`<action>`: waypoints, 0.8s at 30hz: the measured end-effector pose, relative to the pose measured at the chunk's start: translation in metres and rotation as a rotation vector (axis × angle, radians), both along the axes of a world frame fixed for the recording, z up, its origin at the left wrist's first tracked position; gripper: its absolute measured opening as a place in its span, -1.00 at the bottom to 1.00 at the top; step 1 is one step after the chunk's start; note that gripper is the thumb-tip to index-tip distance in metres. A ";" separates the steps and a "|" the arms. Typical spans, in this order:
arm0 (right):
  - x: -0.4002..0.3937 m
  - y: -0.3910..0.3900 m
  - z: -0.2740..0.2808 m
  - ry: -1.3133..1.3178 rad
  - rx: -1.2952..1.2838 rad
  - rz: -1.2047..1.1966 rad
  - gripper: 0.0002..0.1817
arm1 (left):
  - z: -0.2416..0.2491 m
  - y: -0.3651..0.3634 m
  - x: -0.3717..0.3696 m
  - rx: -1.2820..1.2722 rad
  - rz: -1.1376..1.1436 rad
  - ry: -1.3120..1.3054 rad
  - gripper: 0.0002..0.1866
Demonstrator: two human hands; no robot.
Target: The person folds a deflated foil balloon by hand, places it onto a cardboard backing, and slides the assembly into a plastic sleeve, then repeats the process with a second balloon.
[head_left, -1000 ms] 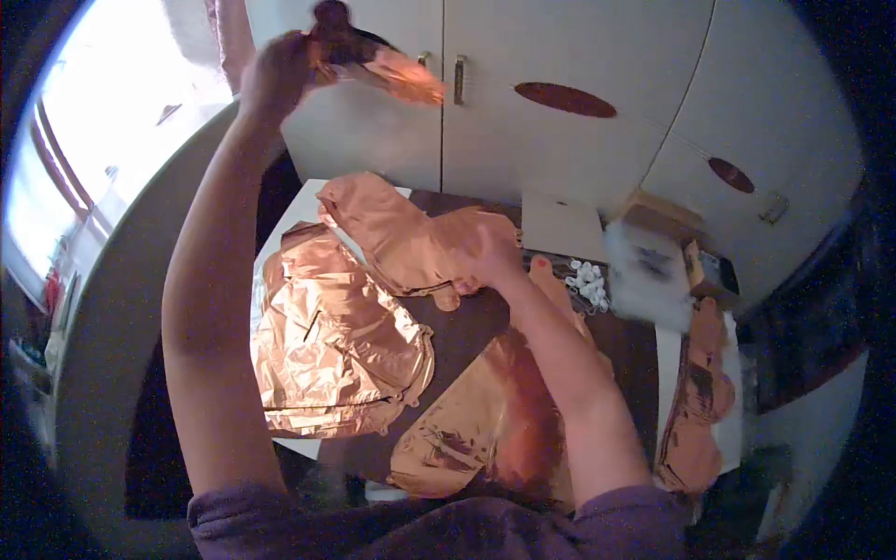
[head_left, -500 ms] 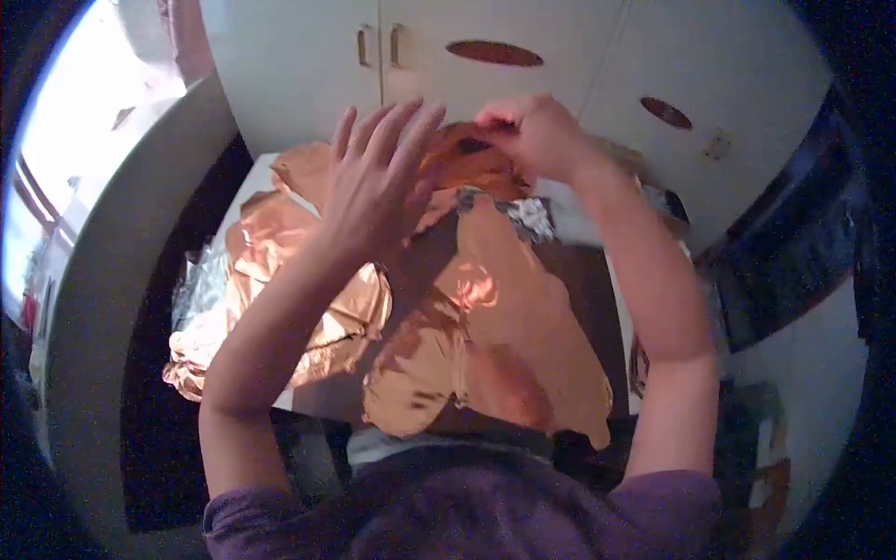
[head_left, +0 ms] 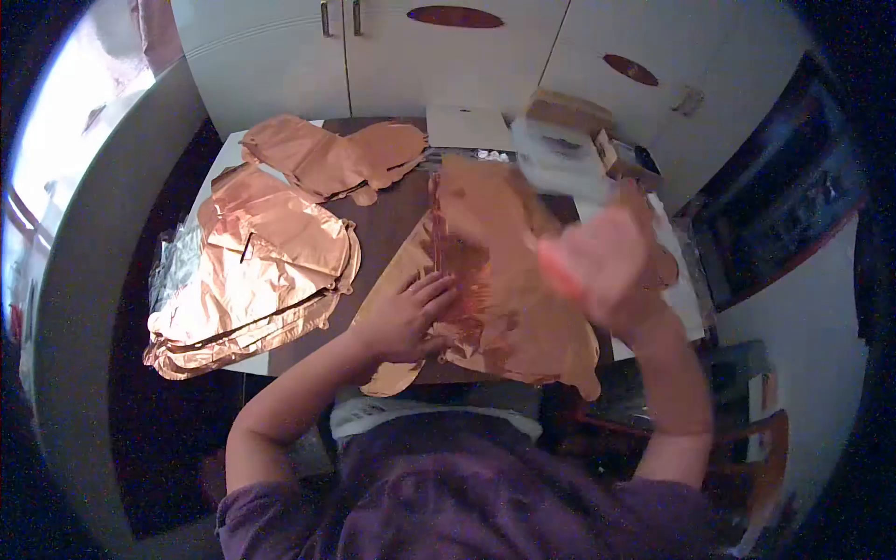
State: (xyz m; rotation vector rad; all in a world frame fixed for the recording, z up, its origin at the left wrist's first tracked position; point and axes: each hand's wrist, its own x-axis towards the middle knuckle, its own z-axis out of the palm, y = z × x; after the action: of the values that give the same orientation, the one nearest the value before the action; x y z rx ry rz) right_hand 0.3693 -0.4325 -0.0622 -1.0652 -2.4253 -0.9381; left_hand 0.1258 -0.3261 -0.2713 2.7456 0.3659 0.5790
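Observation:
A flat rose-gold foil balloon [head_left: 509,243] lies in front of me on the dark tabletop, creased down its left half. My left hand [head_left: 409,322] rests on its lower left part, fingers stretched out over the foil. Over the balloon's right edge is my right hand [head_left: 607,266], smeared by motion, so I cannot tell what its fingers hold. To the left lies a pile of shiny rose-gold foil balloons [head_left: 271,252], wrinkled and overlapping. Another flat foil balloon [head_left: 336,159] is spread at the back left.
At the back right stand a cardboard box [head_left: 574,110] and a translucent plastic item [head_left: 560,154]. Clear plastic wrapping [head_left: 177,266] sticks out at the left edge of the table. White cabinet doors [head_left: 448,65] rise behind the table.
My left hand has come down from the air onto the balloon. My right hand has moved down and right. The balloon at the back now lies uncovered by my hands. The view has shifted.

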 end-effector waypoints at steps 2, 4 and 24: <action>0.001 -0.022 -0.048 0.124 -0.050 0.080 -0.68 | -0.001 0.000 -0.001 0.036 0.004 0.064 -0.23; -0.006 -0.050 -0.082 0.167 -0.190 0.006 -0.67 | -0.003 0.001 -0.004 0.050 0.004 0.085 -0.26; -0.006 -0.061 -0.172 0.154 -0.262 0.115 -0.74 | 0.034 0.021 -0.010 -0.083 0.080 -0.085 -0.37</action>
State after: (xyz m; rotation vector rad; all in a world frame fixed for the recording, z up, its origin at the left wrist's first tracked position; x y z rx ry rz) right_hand 0.3630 -0.4935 -0.2347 -1.0271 -2.4948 -0.4919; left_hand 0.1155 -0.3049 -0.2374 2.6274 0.4704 0.6830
